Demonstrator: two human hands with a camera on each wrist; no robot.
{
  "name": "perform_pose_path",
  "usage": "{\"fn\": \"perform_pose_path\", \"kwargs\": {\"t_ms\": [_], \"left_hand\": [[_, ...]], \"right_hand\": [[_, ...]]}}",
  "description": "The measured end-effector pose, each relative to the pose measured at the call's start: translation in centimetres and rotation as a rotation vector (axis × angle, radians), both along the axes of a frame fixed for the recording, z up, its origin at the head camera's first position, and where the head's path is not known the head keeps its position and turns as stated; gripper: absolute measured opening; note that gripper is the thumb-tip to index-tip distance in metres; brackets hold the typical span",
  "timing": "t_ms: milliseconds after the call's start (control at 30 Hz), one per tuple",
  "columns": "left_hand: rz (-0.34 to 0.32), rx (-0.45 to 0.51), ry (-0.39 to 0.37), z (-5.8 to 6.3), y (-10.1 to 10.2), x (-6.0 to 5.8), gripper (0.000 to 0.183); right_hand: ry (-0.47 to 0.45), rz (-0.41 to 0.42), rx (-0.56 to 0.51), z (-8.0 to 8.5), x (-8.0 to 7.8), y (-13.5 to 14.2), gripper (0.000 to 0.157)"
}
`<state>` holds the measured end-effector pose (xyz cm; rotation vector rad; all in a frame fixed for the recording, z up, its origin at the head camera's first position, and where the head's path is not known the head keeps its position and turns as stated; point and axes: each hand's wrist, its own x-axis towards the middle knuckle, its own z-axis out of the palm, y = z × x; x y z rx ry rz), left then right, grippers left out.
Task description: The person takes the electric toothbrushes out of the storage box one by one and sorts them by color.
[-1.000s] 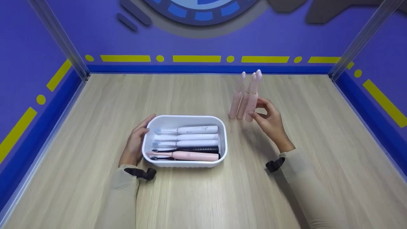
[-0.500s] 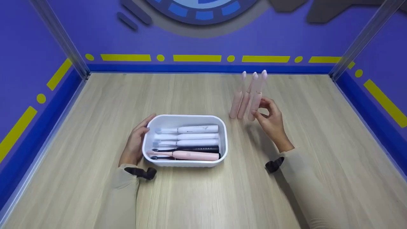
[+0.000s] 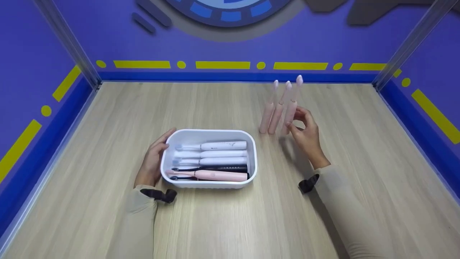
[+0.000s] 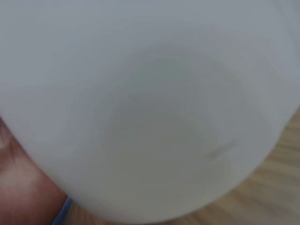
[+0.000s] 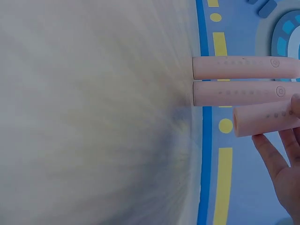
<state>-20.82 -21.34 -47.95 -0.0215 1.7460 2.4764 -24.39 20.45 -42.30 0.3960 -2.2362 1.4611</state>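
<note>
In the head view my right hand (image 3: pixel 307 135) pinches a pink electric toothbrush (image 3: pixel 291 113) by its handle, between thumb and fingers. The right wrist view shows this toothbrush (image 5: pixel 262 119) tilted, its base off the table. Two more pink electric toothbrushes (image 3: pixel 266 117) stand upright just left of it. My left hand (image 3: pixel 151 163) holds the left end of a white plastic bin (image 3: pixel 251 136), with the thumb at the rim. Inside the bin lie several electric toothbrushes: white ones (image 3: pixel 222 145), black ones (image 3: pixel 222 168) and a pink one (image 3: pixel 221 175) on top at the front.
All of this is on a wood-grain table (image 3: pixel 215 223). Blue panels (image 3: pixel 230 50) with yellow marks close it in at the back and both sides. The bin's wall (image 4: pixel 154 117) fills most of the left wrist view.
My right hand has shifted the pinched toothbrush slightly right, away from the two standing ones, then raised it a little. The left hand and the bin have stayed put.
</note>
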Motion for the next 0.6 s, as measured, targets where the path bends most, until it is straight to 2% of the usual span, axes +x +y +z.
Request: {"fn": "perform_pose_path", "kwargs": {"t_ms": [200, 467, 600], "left_hand": [[0.006, 0.035, 0.009, -0.1, 0.1, -0.1, 0.058], [0.015, 0.024, 0.008, 0.0, 0.1, 0.0, 0.057], [0.017, 0.024, 0.010, 0.0, 0.1, 0.0, 0.057]], "right_hand": [[0.009, -0.012, 0.011, -0.1, -0.4, 0.0, 0.047], [0.013, 0.014, 0.037, -0.1, -0.7, -0.1, 0.048], [0.010, 0.007, 0.043, -1.3, -1.8, 0.4, 0.049]]}}
